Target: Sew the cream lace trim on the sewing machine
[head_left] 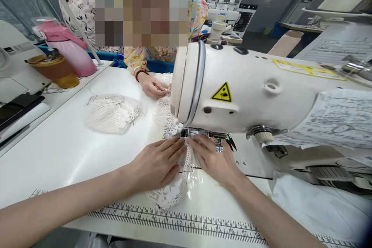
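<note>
With left hand (155, 162) laid flat, fingers outstretched, pressing on a white lace piece (174, 195) at the lower centre of the frame; with right hand (216, 159) bent at the opposite edge, fingertips touching or nearly so, impossible to tell whether pinching. Across the lower half, smooth white desk (72, 155), probably to let cloth slide. Over it, from centre to right, sewing machine (241, 73), needle end just above the fingertips. Beneath that end, lace running out from under the presser foot (185, 133) toward the bottom, apparently flanked by both hands to stay flat and straight there. In looks, sheer and patterned with flowers, bordered on the right by dotted trim (188, 159), rounded at the lower end. Smallest of all, dark thread tail (158, 206) at the lower tip.
</note>
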### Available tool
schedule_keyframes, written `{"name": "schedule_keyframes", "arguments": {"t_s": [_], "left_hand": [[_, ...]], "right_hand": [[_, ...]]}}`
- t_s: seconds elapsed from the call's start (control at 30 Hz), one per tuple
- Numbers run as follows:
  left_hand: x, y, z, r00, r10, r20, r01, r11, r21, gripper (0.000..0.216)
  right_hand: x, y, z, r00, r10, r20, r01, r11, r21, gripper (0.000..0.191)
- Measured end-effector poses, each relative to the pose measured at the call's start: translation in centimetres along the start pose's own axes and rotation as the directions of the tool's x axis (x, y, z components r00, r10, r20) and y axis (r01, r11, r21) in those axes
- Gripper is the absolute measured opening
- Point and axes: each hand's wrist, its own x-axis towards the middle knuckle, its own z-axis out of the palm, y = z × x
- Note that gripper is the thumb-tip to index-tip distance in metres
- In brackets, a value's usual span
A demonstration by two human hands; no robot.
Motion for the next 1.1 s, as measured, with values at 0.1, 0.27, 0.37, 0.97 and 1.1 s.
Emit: {"name": "schedule_keyframes", "arguments": {"t_s": [0.1, 0.27, 0.37, 0.97, 1.1], "left_hand": [[0.1, -0.1, 0.1, 0.999, -0.02, -0.025, 0.02, 1.0, -0.019, 0.048], [0.3, -0.1, 0.7, 0.994, -0.059, -0.091, 0.053, 0.997, -0.06, 0.042], [0.2, -0.2, 0.9, 0.993, -0.072, -0.098, 0.065, 0.995, -0.069, 0.042], [-0.1, -0.3, 0.8, 0.993, -0.093, -0.07, 0.087, 0.992, -0.09, 0.046], [0.0, -0.4, 0.8, 0.993, -0.096, -0.064, 0.091, 0.993, -0.074, 0.048]], "right_hand": [[-0.1, 0.1, 0.2, 0.999, 0.047, 0.009, -0.047, 0.997, -0.055, 0.033], [0.2, -0.5, -0.4, 0.996, -0.082, -0.037, 0.082, 0.997, -0.015, 0.039], [0.2, -0.9, -0.2, 0.994, -0.104, 0.03, 0.104, 0.995, -0.012, 0.036], [0.6, -1.5, -0.6, 0.996, -0.079, -0.035, 0.078, 0.997, -0.006, 0.027], [0.2, -1.1, 0.0, 0.999, -0.05, -0.006, 0.049, 0.997, -0.066, 0.029]]}}
